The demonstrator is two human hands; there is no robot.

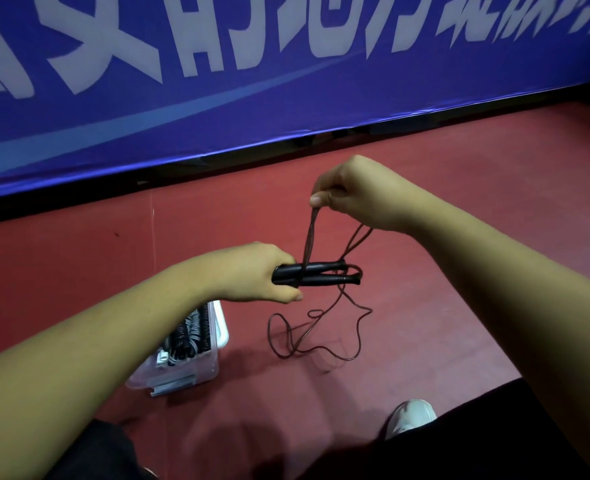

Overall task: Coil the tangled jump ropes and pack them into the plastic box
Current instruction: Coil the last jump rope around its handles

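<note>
Gripping paired black handles (316,273) in left hand (252,271), long axis lying rightward; pinching jump rope cord (309,237) in right hand (349,192) just above them, rest trailing down to floor (459,202).

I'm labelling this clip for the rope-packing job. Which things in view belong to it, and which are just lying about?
In the job:
left hand holding the black handles
right hand pinching the brown rope
plastic box with coiled ropes inside

Just there:
blue banner
white shoe
red floor
</note>
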